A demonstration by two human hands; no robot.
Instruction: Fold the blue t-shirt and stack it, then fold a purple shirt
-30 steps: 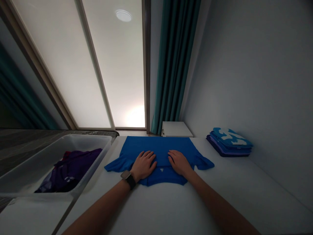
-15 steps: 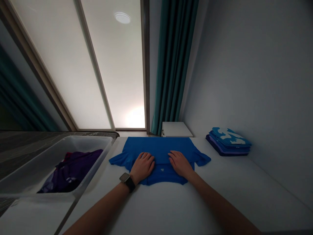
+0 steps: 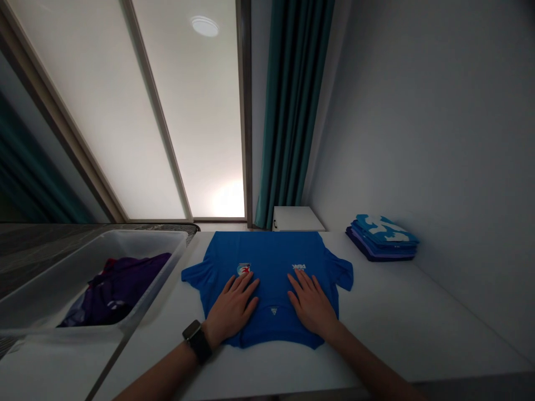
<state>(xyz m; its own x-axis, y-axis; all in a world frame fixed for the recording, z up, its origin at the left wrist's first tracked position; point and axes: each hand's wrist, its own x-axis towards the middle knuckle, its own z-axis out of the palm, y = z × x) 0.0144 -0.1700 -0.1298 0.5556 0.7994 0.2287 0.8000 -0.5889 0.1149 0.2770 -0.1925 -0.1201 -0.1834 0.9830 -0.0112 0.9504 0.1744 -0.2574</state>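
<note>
We saw blue shirt (image 3: 273,253) spread on white counter (image 3: 401,323); left hand (image 3: 234,306), right hand (image 3: 313,303) lay flat and wide on it, gripping nothing, seemingly pressing it smooth. Folded clothes (image 3: 382,239) sat right, perhaps leaving room.

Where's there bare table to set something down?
Most room: table between right forearm, stack and wall. Smaller patches: between shirt and bin, and between both forearms. Crowded: the shirt, under left hand and right hand.
</note>
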